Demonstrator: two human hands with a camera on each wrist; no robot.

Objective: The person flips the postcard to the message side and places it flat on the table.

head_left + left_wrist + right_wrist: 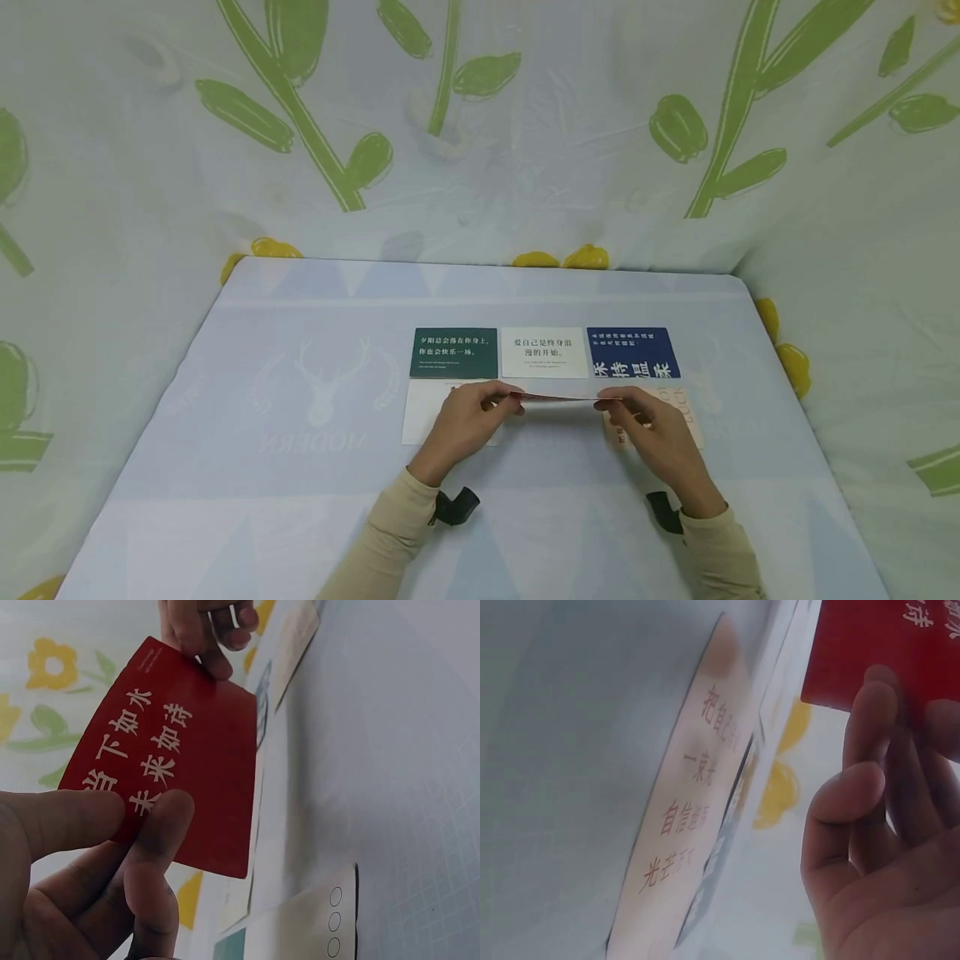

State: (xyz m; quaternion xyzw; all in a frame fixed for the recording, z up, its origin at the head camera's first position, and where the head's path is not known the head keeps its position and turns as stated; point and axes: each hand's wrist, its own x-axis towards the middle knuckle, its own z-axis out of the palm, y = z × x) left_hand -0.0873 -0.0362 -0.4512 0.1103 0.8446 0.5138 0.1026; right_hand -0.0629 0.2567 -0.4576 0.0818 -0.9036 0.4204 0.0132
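Both hands hold up a red card (202,750) with white Chinese characters, one at each end. In the head view the card is nearly edge-on, a thin strip above the table. My left hand (471,418) pinches its left end between thumb and fingers. At the other end my right hand (660,433) does the same. Below the left hand lies a white card (427,412), partly covered by that hand. Under the right hand is a pale pink card (690,795) with reddish characters, partly hidden in the head view.
A row behind the hands holds a green card (453,352), a white card (543,352) with dark text and a blue card (633,352). All lie flat on the pale patterned tablecloth (225,433). Floral cloth (480,167) hangs around the table's back and sides.
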